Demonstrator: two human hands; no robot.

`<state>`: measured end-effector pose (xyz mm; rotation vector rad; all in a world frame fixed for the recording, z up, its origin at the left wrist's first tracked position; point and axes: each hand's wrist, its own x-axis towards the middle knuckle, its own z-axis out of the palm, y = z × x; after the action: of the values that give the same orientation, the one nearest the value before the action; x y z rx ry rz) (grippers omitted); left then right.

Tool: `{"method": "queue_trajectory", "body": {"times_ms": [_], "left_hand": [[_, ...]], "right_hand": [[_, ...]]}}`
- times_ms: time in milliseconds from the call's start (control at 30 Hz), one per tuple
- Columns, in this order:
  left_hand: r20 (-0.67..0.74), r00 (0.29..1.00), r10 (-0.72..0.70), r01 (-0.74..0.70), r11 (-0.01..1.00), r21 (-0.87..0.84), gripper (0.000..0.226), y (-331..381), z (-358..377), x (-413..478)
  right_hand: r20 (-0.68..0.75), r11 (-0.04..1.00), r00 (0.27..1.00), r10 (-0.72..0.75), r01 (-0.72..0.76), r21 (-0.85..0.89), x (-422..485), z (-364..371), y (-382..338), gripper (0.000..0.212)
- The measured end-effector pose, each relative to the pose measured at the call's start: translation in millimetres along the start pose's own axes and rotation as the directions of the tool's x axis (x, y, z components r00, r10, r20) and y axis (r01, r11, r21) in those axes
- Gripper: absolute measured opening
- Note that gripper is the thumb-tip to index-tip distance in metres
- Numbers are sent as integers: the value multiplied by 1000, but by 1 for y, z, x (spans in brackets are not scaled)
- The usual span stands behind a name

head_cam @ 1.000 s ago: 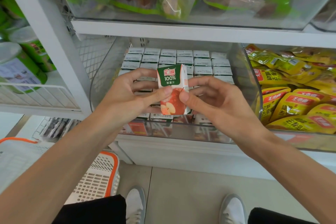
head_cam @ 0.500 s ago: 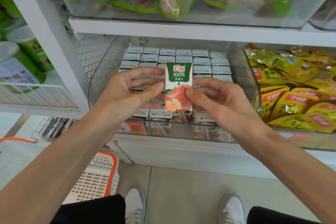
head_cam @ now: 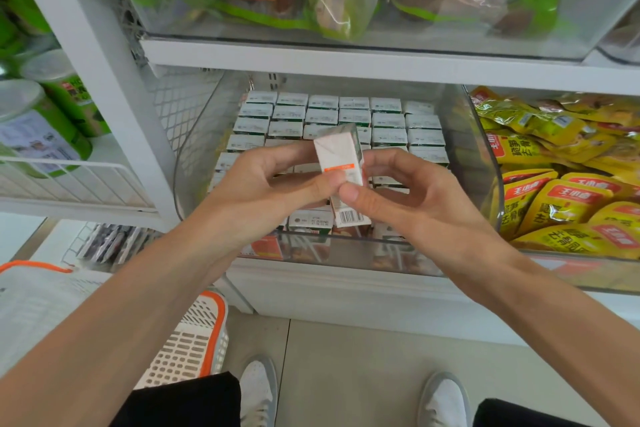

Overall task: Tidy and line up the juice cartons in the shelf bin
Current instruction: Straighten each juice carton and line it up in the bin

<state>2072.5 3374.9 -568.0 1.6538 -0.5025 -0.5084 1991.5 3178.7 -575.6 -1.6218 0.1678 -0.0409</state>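
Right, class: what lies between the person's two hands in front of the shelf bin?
In the head view, one juice carton, pinched by the left hand and right hand, barcode side showing.

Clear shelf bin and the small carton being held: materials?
Clear shelf bin: likely rigid transparent plastic, glossy; packed cartons show through its front wall. Small white-and-orange juice carton: probably coated paperboard, slight sheen, crisp folded edges, printed barcode.
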Motion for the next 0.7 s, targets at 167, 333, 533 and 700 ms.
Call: {"method": "queue_trajectory", "body": {"times_ms": [167, 333, 533, 700], "left_hand": [[-44, 999, 0, -1, 1000, -31, 47, 0, -2, 2], [-57, 997, -52, 42, 986, -161, 39, 1, -2, 3], [-87, 995, -51, 43, 994, -97, 38, -3, -5, 3], [-114, 993, -41, 33, 997, -67, 41, -5, -4, 4]], "right_hand": [[27, 996, 999, -36, 38, -76, 3, -4, 1, 38], [-28, 999, 999, -29, 31, 38, 5, -2, 4, 41], [-37, 997, 998, -55, 57, 48, 5, -4, 5, 38], [-20, 998, 998, -57, 56, -5, 5, -6, 6, 37]]}}
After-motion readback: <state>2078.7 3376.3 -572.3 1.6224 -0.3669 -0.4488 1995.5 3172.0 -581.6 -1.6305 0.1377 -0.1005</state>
